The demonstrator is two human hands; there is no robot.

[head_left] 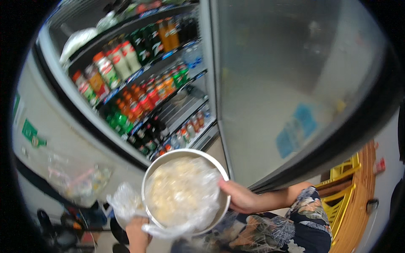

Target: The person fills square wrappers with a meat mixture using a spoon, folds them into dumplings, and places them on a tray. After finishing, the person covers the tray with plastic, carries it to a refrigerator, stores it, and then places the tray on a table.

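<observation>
A round white bowl (224,207) is held in front of the open drinks fridge. Inside it lies a clear plastic bag (183,193) of pale yellowish pieces, too blurred to name. My right hand (239,196) grips the bowl's right rim, thumb on top. At the bowl's lower left, my left hand (138,232) is closed around bunched plastic. Just above that hand is another clear plastic bag (125,199) with pale contents, apparently over a second pale container, mostly hidden.
Fridge shelves (152,66) hold bottles and cans, with bags on the top shelf. The glass fridge door (269,95) stands open at right. Yellow chairs (338,202) and a wooden table (357,202) are at lower right. A plastic bag of small items (79,180) hangs at left.
</observation>
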